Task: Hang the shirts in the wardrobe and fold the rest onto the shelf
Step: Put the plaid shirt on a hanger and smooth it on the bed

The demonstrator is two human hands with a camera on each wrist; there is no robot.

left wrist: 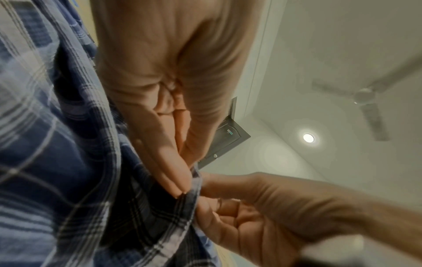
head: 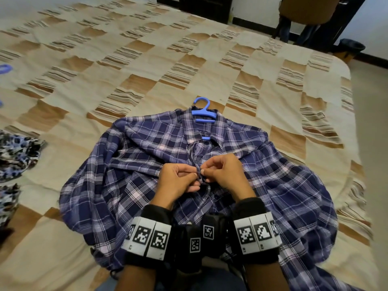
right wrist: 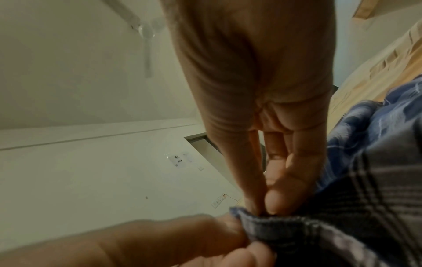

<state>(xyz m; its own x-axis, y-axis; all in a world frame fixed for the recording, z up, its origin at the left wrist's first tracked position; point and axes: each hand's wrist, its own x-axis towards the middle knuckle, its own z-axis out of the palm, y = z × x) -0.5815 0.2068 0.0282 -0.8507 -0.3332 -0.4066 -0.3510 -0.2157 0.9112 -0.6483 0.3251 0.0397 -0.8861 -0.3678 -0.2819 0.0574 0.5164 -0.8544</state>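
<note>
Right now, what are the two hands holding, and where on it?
Both the left hand and right hand pinch the plaid shirt at its front opening edges, mid-chest.

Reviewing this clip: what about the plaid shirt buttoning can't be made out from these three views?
- Button and buttonhole: hidden in the head view by the fingertips of the left hand and right hand; both wrist views show only pinched placket edge.
- Blue hanger: its arms lie inside the plaid shirt.
- Shirt hem: covered by the wrists and their bands in the head view.
- Patterned garments: cut off by the left edge.
- Wardrobe and shelf: not identifiable.
</note>
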